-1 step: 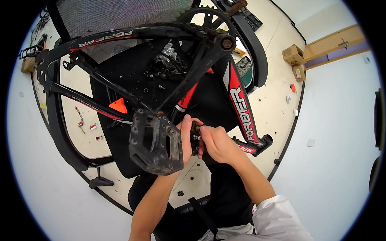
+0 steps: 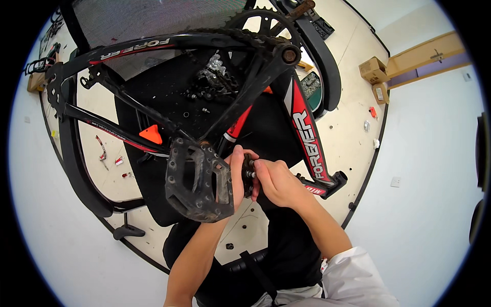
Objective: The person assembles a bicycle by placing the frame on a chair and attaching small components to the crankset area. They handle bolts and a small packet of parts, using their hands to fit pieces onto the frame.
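Note:
My left hand [image 2: 238, 179] is closed around a small dark part with silver bolt-like pieces [image 2: 249, 174], probably metal; its exact kind is hard to make out. My right hand [image 2: 279, 183] pinches the same part from the other side, its fingertips against the part's upper end. A black bicycle pedal [image 2: 176, 197] with studs stands in front of my left hand and hides some of it. The pedal sits at the lower end of a long black crank arm [image 2: 240, 97]. Around them is a black and red bicycle frame [image 2: 308, 138], lying over a black chair [image 2: 276, 135].
A toothed chainring [image 2: 264, 19] and an orange triangular piece [image 2: 150, 134] are near the frame. Metal parts in clear plastic [image 2: 214, 69] lie on the seat. The chair's armrest [image 2: 327, 66] rises at right. Cardboard boxes [image 2: 373, 70] stand by the wall; small parts dot the floor.

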`<state>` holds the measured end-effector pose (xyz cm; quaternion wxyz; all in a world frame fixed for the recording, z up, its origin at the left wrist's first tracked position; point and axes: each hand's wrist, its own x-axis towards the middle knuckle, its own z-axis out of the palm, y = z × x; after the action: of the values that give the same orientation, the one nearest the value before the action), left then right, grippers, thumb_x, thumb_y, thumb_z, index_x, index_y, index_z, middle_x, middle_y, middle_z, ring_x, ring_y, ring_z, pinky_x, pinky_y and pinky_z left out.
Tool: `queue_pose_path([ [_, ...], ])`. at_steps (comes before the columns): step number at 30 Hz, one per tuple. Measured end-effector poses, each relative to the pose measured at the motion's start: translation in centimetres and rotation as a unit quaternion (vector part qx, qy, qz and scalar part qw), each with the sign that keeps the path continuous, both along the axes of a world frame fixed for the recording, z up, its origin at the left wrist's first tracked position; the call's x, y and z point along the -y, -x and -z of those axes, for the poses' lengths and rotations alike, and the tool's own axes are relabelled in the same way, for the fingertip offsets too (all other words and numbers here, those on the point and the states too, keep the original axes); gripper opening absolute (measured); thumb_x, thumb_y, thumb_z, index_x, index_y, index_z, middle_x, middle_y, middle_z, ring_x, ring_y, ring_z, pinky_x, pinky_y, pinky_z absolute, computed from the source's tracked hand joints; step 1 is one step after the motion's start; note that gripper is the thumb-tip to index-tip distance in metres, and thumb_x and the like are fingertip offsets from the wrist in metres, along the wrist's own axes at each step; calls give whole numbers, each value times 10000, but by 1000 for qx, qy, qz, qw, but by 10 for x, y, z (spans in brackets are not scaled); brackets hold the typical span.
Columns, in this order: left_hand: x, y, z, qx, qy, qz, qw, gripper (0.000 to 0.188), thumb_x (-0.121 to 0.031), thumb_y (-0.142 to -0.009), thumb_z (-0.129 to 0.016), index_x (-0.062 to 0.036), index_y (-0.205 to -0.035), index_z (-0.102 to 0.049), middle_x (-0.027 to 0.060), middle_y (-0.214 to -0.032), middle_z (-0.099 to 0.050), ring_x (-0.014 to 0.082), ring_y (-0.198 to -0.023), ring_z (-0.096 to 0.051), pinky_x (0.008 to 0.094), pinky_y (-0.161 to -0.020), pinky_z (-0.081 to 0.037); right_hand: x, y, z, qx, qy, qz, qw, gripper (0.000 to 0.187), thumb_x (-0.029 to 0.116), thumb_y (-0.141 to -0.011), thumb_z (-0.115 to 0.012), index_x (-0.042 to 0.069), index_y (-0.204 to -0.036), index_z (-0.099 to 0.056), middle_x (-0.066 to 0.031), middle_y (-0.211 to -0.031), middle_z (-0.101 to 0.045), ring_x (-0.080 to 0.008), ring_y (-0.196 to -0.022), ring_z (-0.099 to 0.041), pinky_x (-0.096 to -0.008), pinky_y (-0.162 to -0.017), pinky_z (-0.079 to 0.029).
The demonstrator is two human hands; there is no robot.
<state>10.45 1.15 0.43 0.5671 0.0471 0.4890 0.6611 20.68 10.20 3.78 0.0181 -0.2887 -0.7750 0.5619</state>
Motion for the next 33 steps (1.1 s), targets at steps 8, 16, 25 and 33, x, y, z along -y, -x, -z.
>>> queue_pose_path([
  [8, 4, 5, -11, 48, 50, 145, 987, 490, -445, -1027, -369, -5, -948, -568, 59, -578, -511, 144, -367, -489, 264, -310, -353, -19, -31, 5, 65, -266, -210, 938, 212, 156, -926, -490, -25, -851, -572, -180, -540, -557, -395, -483, -555, -457, -472, -445],
  [16, -7, -4, -10, -92, -11, 12, 996, 438, -382, -1035, -393, 2, -942, -582, 41, -604, -538, 93, -390, -476, 226, -340, -353, 11, -7, 13, -56, 66, 98, 991, 374, 190, -1034, -312, -54, -849, -528, -122, -615, -620, -227, -554, -652, -324, -557, -502],
  [25, -4, 4, -3, -121, -33, -20, 992, 454, -384, -1043, -348, 1, -1017, -587, 49, -609, -548, 102, -409, -496, 226, -355, -368, -5, 13, 10, -62, 139, 88, 985, 393, 196, -1001, -416, -64, -736, -547, -105, -554, -597, -185, -500, -638, -297, -511, -490],
  [33, -10, 11, -6, -100, -14, -50, 994, 548, -466, -1026, -349, 29, -1047, -583, 74, -653, -575, 128, -430, -519, 245, -355, -403, -6, 19, 7, -125, 145, 135, 972, 259, 134, -945, -497, -41, -755, -519, -97, -547, -586, -168, -479, -621, -260, -475, -470],
])
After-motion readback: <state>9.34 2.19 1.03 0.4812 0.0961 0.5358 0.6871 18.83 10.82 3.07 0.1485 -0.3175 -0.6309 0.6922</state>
